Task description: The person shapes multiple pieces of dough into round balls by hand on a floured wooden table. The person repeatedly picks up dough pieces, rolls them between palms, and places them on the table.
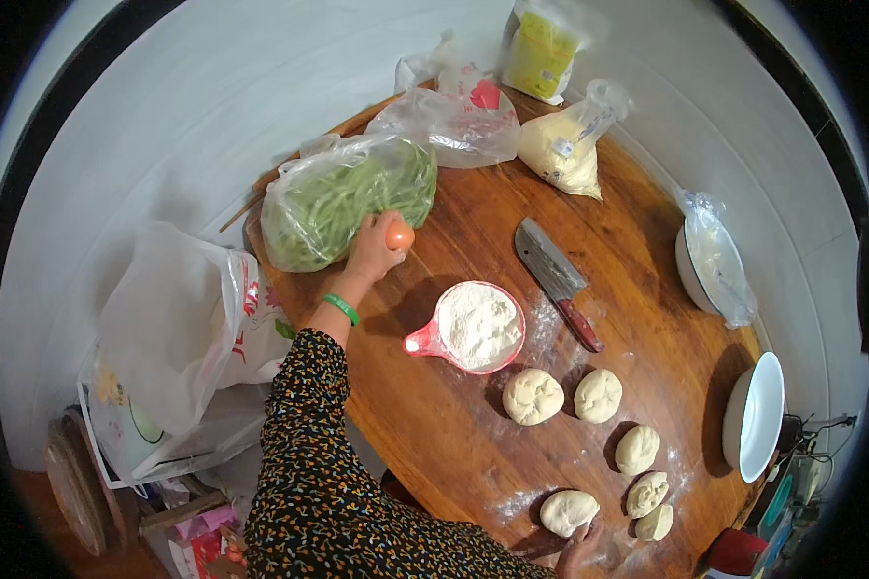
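Note:
My left hand [378,246] holds a round orange-red item [400,235], perhaps a tomato or an egg, beside a clear plastic bag of green beans [347,195]. At the lower edge my right hand [581,551] touches or nearly touches a dough ball [569,512]; its grip is partly hidden. A red-rimmed scoop of flour [480,327] stands mid-table. Right of it lies a cleaver [550,264] with a red-brown handle. Several more dough pieces [533,396] lie in a curved row on the floured wooden table [420,427].
A bag of pale yellow flour or meal [565,148] and a yellow-green packet [541,54] stand at the back. White bowls [753,417] line the right edge, one [695,268] with plastic in it. White plastic bags [181,326] stand left of the table.

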Demonstrator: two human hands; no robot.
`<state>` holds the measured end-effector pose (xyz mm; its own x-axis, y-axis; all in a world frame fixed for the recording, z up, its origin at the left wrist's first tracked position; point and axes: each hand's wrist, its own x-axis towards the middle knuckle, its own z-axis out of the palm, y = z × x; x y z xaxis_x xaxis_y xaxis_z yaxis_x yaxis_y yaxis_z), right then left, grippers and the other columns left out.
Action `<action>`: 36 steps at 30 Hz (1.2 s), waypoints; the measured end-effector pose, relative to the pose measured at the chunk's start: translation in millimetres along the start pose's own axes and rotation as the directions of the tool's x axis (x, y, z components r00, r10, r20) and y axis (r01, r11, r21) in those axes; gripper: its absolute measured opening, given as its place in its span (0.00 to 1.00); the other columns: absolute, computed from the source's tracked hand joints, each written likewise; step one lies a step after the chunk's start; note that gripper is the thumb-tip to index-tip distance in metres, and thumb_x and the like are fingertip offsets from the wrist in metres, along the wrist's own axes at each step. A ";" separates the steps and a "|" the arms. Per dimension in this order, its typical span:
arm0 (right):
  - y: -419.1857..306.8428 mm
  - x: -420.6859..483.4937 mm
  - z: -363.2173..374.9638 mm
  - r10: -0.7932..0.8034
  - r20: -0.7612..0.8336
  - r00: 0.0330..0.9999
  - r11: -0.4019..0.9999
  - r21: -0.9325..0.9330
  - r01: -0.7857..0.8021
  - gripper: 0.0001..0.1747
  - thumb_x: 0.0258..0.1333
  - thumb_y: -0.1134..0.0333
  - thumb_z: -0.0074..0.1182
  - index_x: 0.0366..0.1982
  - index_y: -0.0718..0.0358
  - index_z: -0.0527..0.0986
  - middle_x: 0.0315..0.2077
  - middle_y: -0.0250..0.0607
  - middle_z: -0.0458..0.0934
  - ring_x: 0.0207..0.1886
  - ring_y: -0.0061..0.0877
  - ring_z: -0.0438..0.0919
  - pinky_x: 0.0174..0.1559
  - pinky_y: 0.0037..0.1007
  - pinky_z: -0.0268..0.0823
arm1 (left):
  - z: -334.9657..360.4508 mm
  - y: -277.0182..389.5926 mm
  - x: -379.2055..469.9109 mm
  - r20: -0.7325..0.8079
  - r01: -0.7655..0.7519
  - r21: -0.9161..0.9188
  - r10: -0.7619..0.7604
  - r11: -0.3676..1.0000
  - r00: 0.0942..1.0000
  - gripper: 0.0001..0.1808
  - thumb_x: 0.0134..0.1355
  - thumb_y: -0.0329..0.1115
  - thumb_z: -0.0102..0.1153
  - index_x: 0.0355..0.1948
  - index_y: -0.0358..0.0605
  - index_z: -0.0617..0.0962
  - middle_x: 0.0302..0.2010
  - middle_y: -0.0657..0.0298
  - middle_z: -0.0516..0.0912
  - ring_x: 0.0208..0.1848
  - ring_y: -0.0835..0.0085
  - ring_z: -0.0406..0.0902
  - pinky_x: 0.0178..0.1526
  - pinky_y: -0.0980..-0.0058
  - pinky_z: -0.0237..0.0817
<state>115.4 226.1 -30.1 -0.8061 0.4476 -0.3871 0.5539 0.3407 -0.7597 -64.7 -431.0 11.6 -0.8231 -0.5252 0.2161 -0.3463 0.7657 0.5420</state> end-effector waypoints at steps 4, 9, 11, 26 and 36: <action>29.9 17.0 -10.9 -0.396 0.053 0.917 0.899 -0.181 0.399 0.17 0.59 0.64 0.46 0.47 0.68 0.69 0.41 0.42 0.70 0.47 0.31 0.69 0.52 0.33 0.61 | 9.0 -15.2 50.2 -0.083 0.104 0.059 -0.099 0.993 0.992 0.37 0.43 0.29 0.70 0.56 0.57 0.69 0.51 0.48 0.68 0.50 0.44 0.72 0.52 0.56 0.69; 24.6 15.6 -12.4 -0.283 0.029 0.959 0.908 -0.313 0.277 0.21 0.61 0.61 0.45 0.50 0.68 0.68 0.42 0.44 0.71 0.48 0.34 0.71 0.53 0.34 0.62 | 24.5 -5.0 94.5 -0.085 0.198 0.072 -0.192 0.978 0.978 0.36 0.44 0.26 0.70 0.56 0.56 0.70 0.54 0.48 0.66 0.51 0.46 0.72 0.52 0.57 0.69; 25.2 14.8 -9.6 -0.341 0.041 0.939 0.904 -0.258 0.340 0.22 0.62 0.60 0.44 0.51 0.68 0.68 0.42 0.45 0.72 0.47 0.35 0.71 0.53 0.34 0.63 | 43.7 -8.3 93.6 -0.142 0.055 0.043 -0.048 0.998 0.989 0.35 0.44 0.26 0.70 0.55 0.56 0.71 0.56 0.50 0.66 0.53 0.47 0.72 0.54 0.58 0.68; 21.0 2.0 -9.6 -0.382 0.112 0.917 0.905 -0.158 0.396 0.24 0.62 0.60 0.45 0.54 0.71 0.66 0.49 0.48 0.72 0.51 0.34 0.72 0.55 0.36 0.65 | 6.0 176.7 -29.0 -0.125 -0.404 -0.386 0.387 0.829 0.914 0.27 0.53 0.24 0.60 0.56 0.46 0.72 0.51 0.55 0.76 0.47 0.58 0.77 0.51 0.64 0.70; -15.8 10.9 -14.2 -0.257 0.148 0.955 0.963 -0.043 0.266 0.11 0.56 0.73 0.55 0.41 0.69 0.74 0.36 0.42 0.79 0.41 0.27 0.75 0.47 0.29 0.66 | 152.8 308.8 -341.2 0.600 -0.298 -0.551 0.618 0.780 0.508 0.25 0.53 0.31 0.63 0.53 0.38 0.74 0.48 0.50 0.76 0.53 0.52 0.71 0.54 0.60 0.65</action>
<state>100.8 237.3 -14.9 -0.9430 0.2173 -0.2521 0.3283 0.4822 -0.8122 40.4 41.3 -18.8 -0.9021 0.4294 -0.0424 0.2235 0.5491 0.8053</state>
